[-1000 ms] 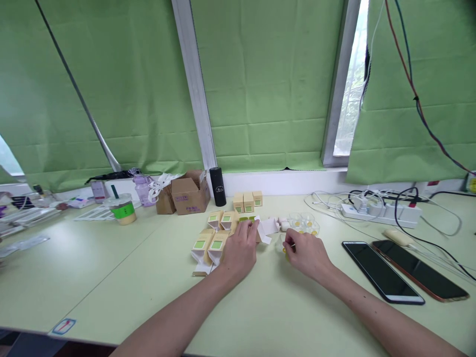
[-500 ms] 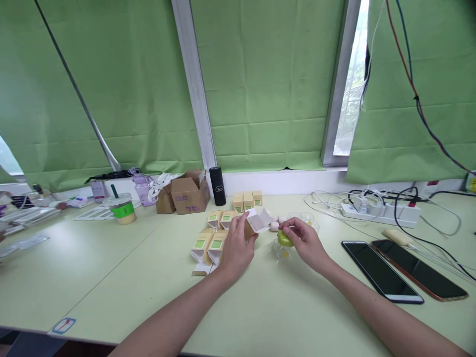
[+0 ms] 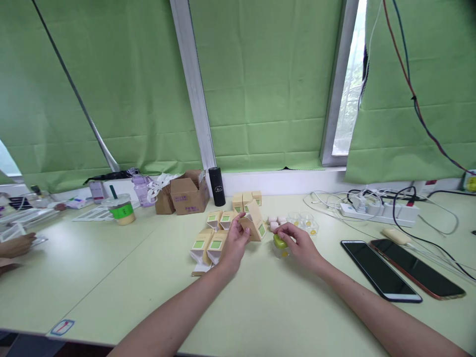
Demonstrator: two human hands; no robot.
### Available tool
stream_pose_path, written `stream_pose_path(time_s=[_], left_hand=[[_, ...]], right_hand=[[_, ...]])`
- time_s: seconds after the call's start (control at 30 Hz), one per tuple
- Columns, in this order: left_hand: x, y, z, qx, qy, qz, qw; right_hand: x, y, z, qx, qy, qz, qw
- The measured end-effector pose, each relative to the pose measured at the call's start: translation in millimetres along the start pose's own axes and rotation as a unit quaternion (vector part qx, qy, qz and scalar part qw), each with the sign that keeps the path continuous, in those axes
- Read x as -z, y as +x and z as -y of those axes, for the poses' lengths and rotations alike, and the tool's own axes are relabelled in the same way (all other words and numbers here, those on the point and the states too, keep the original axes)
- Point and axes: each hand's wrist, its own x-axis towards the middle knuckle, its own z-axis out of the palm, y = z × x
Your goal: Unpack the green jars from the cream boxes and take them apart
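My left hand [image 3: 236, 245] is closed around a small kraft-paper box [image 3: 253, 225]. Its flap stands up and a green label shows on its side. To the right, my right hand [image 3: 298, 244] pinches a small green-topped clear container [image 3: 280, 243] with a yellow spot inside, low over the table. Several pale pink pieces [image 3: 274, 225] lie just behind it, beside clear cups [image 3: 308, 223] with yellow spots. Left of my left hand, several kraft boxes with green labels [image 3: 201, 243] lie with their white ends open.
Closed kraft boxes [image 3: 247, 199], a black bottle [image 3: 216, 186] and a cardboard carton [image 3: 189, 194] stand at the back. Two phones [image 3: 381, 270], a power strip [image 3: 379, 213] and cables are on the right. A drink cup [image 3: 123, 210] and another person's hand [image 3: 17, 245] are left.
The box in my left hand has turned from its white opening to its kraft side. My right hand moved slightly left with the green-topped container. Another person's hand has appeared at far left.
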Motion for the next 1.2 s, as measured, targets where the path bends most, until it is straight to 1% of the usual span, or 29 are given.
stream_pose_path(time_s=[0.1,0.23,0.43,0.53,0.67,0.87,1.07,1.2], left_hand=[[-1.1,-0.4,0.9,0.034,-0.057,0.012,0.998],[-0.1,0.7,4.9,0.058,-0.113,0.022,0.992],[-2.8,-1.9,4.8,0.099,-0.155,0.023,0.983],[-8.2,-6.7,-1.3,0.119,-0.15,0.031,0.981],[-14.4,-12.1,-9.6,0.123,-0.133,0.045,0.982],[-19.3,-15.6,-14.8,0.112,-0.101,0.056,0.987],[-22.3,-17.6,-15.3,0.097,-0.079,0.07,0.99],[-23.5,-17.2,-14.8,0.079,-0.053,0.069,0.993]], right_hand=[[-0.4,-0.9,-1.4,-0.001,-0.004,0.01,1.0],[-0.7,-2.3,-0.8,-0.014,-0.006,0.013,1.0],[-1.0,-3.8,6.0,-0.012,0.002,0.004,1.0],[-2.6,-4.6,12.6,-0.009,0.019,0.003,1.0],[-5.7,-6.0,21.0,-0.021,0.045,0.003,0.999],[-9.0,-5.1,25.1,-0.039,0.067,0.012,0.997],[-11.6,-2.3,23.1,-0.063,0.138,0.027,0.988],[-11.9,-1.7,21.5,-0.07,0.165,0.029,0.983]])
